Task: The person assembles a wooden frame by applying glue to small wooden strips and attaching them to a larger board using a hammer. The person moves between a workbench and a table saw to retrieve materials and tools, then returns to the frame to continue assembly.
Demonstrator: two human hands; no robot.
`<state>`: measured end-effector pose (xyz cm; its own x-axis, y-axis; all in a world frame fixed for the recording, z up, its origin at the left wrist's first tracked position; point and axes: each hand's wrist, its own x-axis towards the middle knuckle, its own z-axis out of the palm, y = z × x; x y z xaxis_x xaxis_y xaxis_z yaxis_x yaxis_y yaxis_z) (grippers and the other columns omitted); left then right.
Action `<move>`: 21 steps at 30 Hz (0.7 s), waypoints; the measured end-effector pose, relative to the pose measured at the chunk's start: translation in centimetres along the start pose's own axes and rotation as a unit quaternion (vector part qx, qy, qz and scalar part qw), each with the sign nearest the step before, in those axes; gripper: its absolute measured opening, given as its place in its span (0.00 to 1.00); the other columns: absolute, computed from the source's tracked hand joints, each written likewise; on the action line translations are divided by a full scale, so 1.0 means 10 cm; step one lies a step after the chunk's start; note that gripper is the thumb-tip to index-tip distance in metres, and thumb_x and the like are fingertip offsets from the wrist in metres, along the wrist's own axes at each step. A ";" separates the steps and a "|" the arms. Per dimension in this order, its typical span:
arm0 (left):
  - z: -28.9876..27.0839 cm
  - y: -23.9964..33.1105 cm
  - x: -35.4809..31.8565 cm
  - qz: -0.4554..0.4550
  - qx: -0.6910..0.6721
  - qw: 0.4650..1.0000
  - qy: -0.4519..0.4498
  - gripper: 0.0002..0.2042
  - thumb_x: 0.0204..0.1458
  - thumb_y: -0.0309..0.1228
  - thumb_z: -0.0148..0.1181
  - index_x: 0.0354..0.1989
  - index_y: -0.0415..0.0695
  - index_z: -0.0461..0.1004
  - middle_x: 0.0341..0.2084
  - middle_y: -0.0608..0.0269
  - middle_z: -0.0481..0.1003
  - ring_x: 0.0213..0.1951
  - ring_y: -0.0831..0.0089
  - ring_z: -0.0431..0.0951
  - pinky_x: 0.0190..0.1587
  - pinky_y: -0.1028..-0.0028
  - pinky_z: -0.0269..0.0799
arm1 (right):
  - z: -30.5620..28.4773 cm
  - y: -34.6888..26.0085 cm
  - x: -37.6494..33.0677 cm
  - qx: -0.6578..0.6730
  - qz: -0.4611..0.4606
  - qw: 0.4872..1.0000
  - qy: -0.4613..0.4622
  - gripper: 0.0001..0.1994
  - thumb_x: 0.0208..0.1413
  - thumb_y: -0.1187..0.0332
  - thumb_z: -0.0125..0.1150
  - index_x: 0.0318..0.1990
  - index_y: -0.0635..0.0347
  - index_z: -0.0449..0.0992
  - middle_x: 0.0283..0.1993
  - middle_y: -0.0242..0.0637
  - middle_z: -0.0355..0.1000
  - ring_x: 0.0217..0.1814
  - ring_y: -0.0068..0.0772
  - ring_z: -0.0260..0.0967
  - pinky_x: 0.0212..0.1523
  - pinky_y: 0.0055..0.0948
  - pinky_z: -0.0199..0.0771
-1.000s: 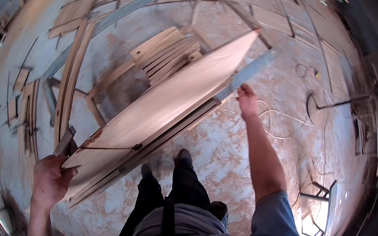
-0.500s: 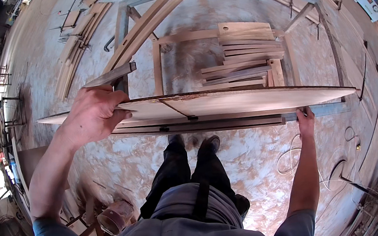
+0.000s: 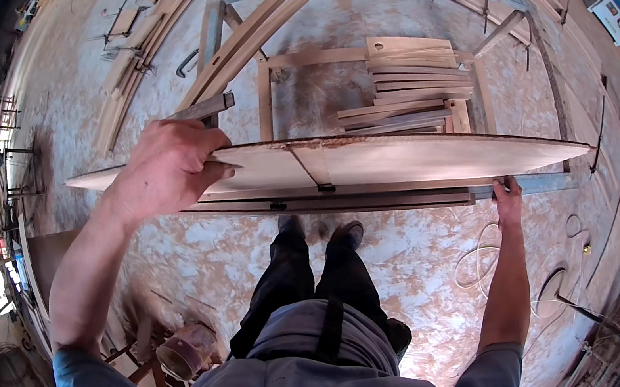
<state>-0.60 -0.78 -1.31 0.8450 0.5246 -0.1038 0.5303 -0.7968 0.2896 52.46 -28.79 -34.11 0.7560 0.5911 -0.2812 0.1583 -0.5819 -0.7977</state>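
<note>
We hold the long, flat, pale wooden board [image 3: 370,164] level in front of our legs, our left hand [image 3: 162,171] wrapped over its near edge and our right hand [image 3: 506,192] pinching the far end so it stays steady, above the stack of short wooden planks [image 3: 407,95] on the dusty floor [image 3: 415,250].

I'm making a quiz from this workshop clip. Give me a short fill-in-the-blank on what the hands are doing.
1. The left hand grips the ____ end of the panel.
2. The right hand holds the panel's ____ end.
3. The stack of boards lies on the ____.
4. Both shoes stand under the ____.

Missing: left; right; floor; panel
</note>
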 end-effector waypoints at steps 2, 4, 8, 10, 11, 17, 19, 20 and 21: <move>0.02 0.01 0.01 -0.002 -0.022 1.000 0.005 0.10 0.41 0.27 0.70 0.32 0.38 0.78 0.20 0.53 0.74 0.29 0.52 0.77 0.33 0.59 0.71 | -0.01 0.02 0.00 -0.010 0.009 1.000 0.005 0.30 0.54 0.61 0.66 0.62 0.65 0.67 0.57 0.43 0.60 0.46 0.35 0.68 0.39 0.32 0.72; 0.07 0.02 0.04 -0.002 -0.027 1.000 -0.004 0.10 0.41 0.28 0.70 0.31 0.39 0.78 0.20 0.54 0.74 0.28 0.52 0.77 0.32 0.59 0.70 | -0.01 0.04 0.03 0.007 0.015 1.000 -0.003 0.29 0.54 0.61 0.66 0.62 0.65 0.68 0.58 0.43 0.60 0.48 0.35 0.67 0.39 0.33 0.72; 0.16 0.00 0.14 0.022 -0.015 1.000 0.017 0.10 0.45 0.33 0.70 0.26 0.43 0.74 0.16 0.57 0.71 0.27 0.56 0.76 0.29 0.58 0.68 | -0.02 0.10 0.09 0.038 0.028 0.999 -0.024 0.30 0.54 0.60 0.66 0.62 0.64 0.67 0.59 0.44 0.61 0.51 0.35 0.66 0.41 0.34 0.72; 0.15 0.00 0.15 0.027 -0.015 0.999 0.017 0.10 0.45 0.33 0.69 0.27 0.43 0.74 0.16 0.57 0.71 0.27 0.56 0.76 0.29 0.58 0.68 | -0.02 0.09 0.09 0.034 0.037 0.999 -0.019 0.31 0.53 0.59 0.66 0.63 0.63 0.66 0.59 0.44 0.61 0.51 0.34 0.65 0.41 0.34 0.72; 0.14 0.00 0.15 0.033 -0.016 0.999 0.016 0.10 0.45 0.32 0.69 0.27 0.43 0.74 0.17 0.57 0.71 0.27 0.56 0.76 0.30 0.58 0.68 | -0.02 0.08 0.08 0.031 0.033 0.999 -0.018 0.32 0.53 0.59 0.66 0.64 0.63 0.65 0.59 0.43 0.62 0.51 0.34 0.65 0.41 0.34 0.71; 0.10 0.03 0.10 0.019 -0.016 0.999 -0.020 0.11 0.41 0.28 0.70 0.32 0.38 0.77 0.18 0.53 0.73 0.29 0.53 0.76 0.32 0.58 0.69 | 0.01 -0.08 -0.04 0.055 0.048 0.997 -0.020 0.38 0.53 0.58 0.66 0.70 0.54 0.57 0.59 0.38 0.65 0.51 0.33 0.65 0.42 0.35 0.69; 0.08 0.04 0.08 0.011 -0.012 1.000 -0.021 0.11 0.41 0.28 0.71 0.32 0.38 0.77 0.18 0.53 0.73 0.28 0.54 0.76 0.32 0.59 0.69 | 0.04 -0.13 -0.04 0.069 0.055 0.996 -0.025 0.39 0.53 0.58 0.67 0.71 0.52 0.55 0.59 0.36 0.66 0.51 0.33 0.64 0.42 0.37 0.68; 0.07 0.04 0.07 0.007 -0.011 1.000 -0.022 0.11 0.41 0.28 0.71 0.32 0.38 0.78 0.18 0.53 0.73 0.28 0.54 0.76 0.32 0.59 0.69 | 0.06 -0.15 -0.04 0.077 0.055 0.995 -0.025 0.39 0.53 0.58 0.67 0.71 0.52 0.55 0.59 0.36 0.66 0.51 0.33 0.64 0.42 0.38 0.68; 0.06 0.03 0.06 0.013 -0.012 1.000 -0.019 0.11 0.41 0.28 0.71 0.32 0.38 0.78 0.18 0.54 0.73 0.28 0.54 0.76 0.32 0.59 0.69 | 0.07 -0.17 -0.03 0.066 0.074 0.995 -0.022 0.39 0.53 0.58 0.67 0.71 0.51 0.55 0.59 0.35 0.66 0.51 0.33 0.64 0.42 0.39 0.68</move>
<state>0.16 -0.90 -1.90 0.8610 0.4914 -0.1314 0.5063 -0.8027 0.3153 51.56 -27.59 -33.05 0.7362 0.5291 -0.4219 -0.0406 -0.5879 -0.8079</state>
